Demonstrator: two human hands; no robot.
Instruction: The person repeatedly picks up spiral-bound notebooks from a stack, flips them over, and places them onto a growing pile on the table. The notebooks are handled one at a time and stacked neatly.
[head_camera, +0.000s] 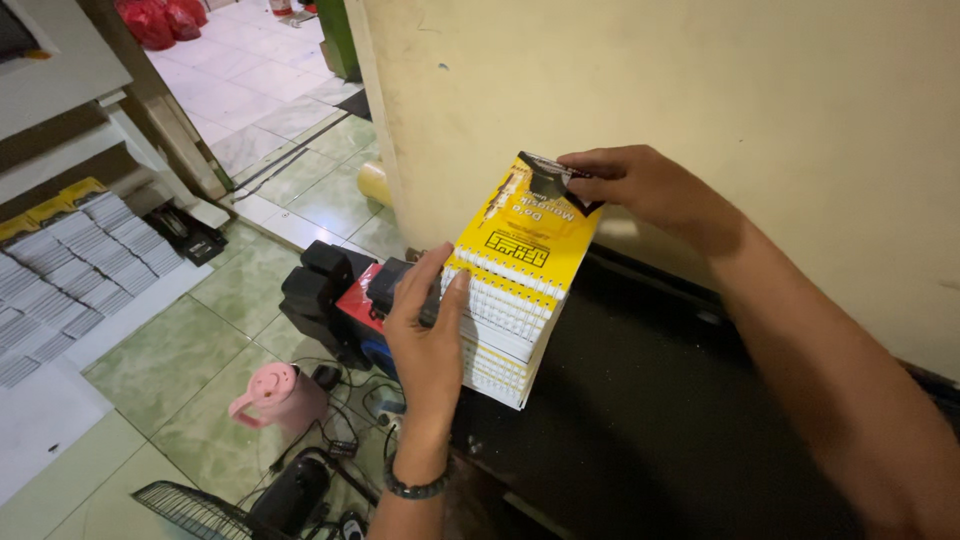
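My left hand (428, 330) covers the near edge of the stack of spiral notebooks (515, 290). The fan (195, 512) is cut off by the bottom edge, and my right forearm runs out at the lower right corner.

This looks like a small print or bookbinding workshop. A stack of spiral-bound yellow booklets (510, 300) stands on a dark tabletop (650, 420) against a scuffed cream wall (700, 90). Left of the stack sits a black and red machine (335, 295), likely a binding press. Farther left of it, white shelves (70, 120) and the green tiled floor (200, 350) carry rows of printed white sheets (75, 270). Below the machine lie tangled cables (350, 440), a pink jug (270, 395) and a floor fan (195, 512).
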